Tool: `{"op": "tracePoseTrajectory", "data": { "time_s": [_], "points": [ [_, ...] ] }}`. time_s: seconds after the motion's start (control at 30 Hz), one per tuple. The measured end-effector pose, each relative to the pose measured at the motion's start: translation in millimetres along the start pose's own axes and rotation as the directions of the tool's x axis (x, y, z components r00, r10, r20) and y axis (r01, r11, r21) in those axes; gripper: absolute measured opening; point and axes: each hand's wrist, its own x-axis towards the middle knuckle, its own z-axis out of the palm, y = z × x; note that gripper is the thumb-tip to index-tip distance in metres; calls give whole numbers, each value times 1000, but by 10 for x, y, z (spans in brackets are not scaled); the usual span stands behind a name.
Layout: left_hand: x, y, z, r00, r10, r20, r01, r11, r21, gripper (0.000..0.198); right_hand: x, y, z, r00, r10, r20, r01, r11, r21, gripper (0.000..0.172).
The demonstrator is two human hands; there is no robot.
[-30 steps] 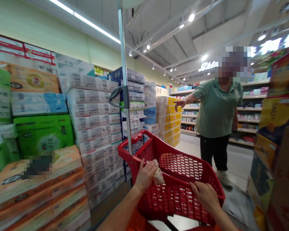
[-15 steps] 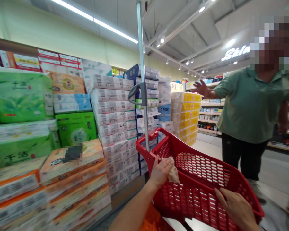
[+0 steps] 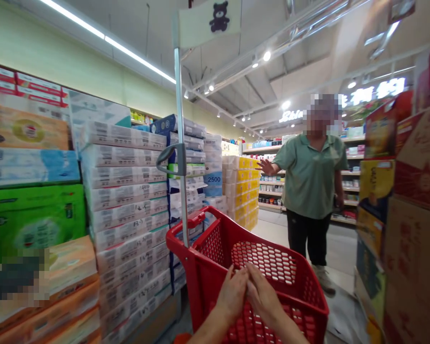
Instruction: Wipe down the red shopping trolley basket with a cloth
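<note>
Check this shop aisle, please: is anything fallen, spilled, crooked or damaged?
Nothing stands out. The tissue packs are stacked in even columns, the red shopping cart stands upright with its flag pole straight, and the left hand and right hand meet at its near rim.

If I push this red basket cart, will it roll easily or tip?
Probably light: the red basket looks empty, with perforated plastic walls. Possibly tippy, since a tall pole rises from one corner. Wheels are hidden, so rolling is uncertain.
</note>
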Motion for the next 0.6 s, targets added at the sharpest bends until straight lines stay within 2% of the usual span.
{"op": "tracePoseTrajectory", "data": {
  "time_s": [0.07, 0.13, 0.2, 0.27, 0.37, 0.47, 0.53, 0.6],
  "points": [
    [-85, -169, -155, 998, -63, -6, 63, 996, 68, 47, 116, -208, 190, 999, -14, 39, 12, 999, 53, 44],
    [-196, -408, -313, 990, -136, -38, 141, 974, 176, 55, 191, -346, 350, 998, -57, 26, 56, 997, 53, 46],
    [-279, -608, -411, 982, -182, -56, 190, 952, 240, 50, 227, -408, 448, 992, -124, -35, 125, 992, 34, 52],
    [-307, -708, -437, 979, -192, -68, 203, 941, 270, 44, 226, -394, 459, 978, -188, -86, 189, 982, 10, 53],
    [-272, -699, -412, 977, -193, -90, 210, 940, 267, 40, 108, -240, 303, 972, -227, -65, 224, 974, -45, 43],
    [-222, -617, -402, 973, -213, -89, 229, 944, 239, 38, -190, 28, 56, 984, -177, -38, 172, 980, -100, 36],
    [-201, -557, -411, 969, -234, -81, 247, 942, 227, 39, -392, 193, -67, 988, -131, -78, 121, 985, -125, 34],
    [-192, -499, -411, 963, -260, -71, 269, 937, 221, 41, -417, 260, -146, 986, -99, -132, 82, 989, -127, 31]
  ]
}}
